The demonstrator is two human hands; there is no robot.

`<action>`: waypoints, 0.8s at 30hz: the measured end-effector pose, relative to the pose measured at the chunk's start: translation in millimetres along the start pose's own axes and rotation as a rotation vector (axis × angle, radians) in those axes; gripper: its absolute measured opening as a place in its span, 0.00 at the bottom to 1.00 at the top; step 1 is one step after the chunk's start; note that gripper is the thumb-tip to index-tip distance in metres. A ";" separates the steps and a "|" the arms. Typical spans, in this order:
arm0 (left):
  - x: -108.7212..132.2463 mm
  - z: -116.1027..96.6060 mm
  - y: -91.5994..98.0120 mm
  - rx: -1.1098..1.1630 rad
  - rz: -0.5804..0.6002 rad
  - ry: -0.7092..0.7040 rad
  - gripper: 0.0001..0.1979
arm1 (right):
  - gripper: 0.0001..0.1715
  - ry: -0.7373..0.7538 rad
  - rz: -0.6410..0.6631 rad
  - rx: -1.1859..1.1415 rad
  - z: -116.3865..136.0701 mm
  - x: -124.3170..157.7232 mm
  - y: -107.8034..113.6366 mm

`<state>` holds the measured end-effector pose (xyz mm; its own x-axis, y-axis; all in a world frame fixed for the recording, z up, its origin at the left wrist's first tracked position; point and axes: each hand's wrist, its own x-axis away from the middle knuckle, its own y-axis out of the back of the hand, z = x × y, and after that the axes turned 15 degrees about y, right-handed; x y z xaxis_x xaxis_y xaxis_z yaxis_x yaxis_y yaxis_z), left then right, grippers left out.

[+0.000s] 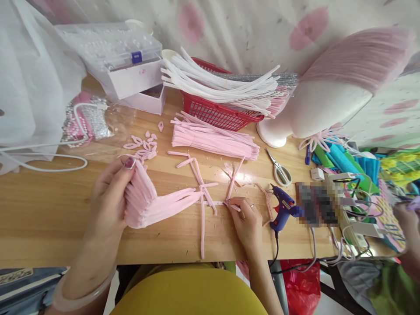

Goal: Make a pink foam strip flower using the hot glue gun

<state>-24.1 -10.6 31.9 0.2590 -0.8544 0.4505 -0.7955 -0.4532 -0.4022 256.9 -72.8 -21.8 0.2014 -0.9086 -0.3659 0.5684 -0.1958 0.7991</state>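
Fingers of my left hand [108, 192] are clamped round a folded sheaf of pink fuzzy stems [141, 203], thumb in front, over the left part of the wooden table [157, 249]. One end of the sheaf slants away to the right. Behind it lies a heap of small pink loops [149, 154].

Next come several loose pink stems [202, 227], crossing one another, with one end reaching almost to the table's front edge. Behind them a thick pink bundle [215, 142] lies lengthwise, and toward the back edge stands a red basket [210, 107] of white stems [213, 87].

A strip of measuring tape [218, 203] runs close by my right hand [246, 221], whose thumb and fingers pinch the lower part of a bent pink stem [234, 179].

Farther right are scissors [280, 170], jaws slightly apart, and nearer the front edge a blue glue gun [282, 208]. Beyond a power strip [351, 223], another person's hand [405, 223] shows near the table's right end.
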 end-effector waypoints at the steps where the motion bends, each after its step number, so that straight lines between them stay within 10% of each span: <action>1: 1.5 -0.3 -1.0 0.002 -0.007 -0.004 0.09 | 0.09 0.002 0.003 0.005 0.4 -0.3 0.4; 24: -4.6 6.3 10.1 -0.049 0.023 0.063 0.13 | 0.11 0.046 0.285 0.027 0.3 -31.5 22.4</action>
<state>-29.8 -12.9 20.8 0.2068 -0.8458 0.4918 -0.8271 -0.4197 -0.3739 263.0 -48.7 7.8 0.3861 -0.9109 -0.1453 0.4621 0.0547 0.8852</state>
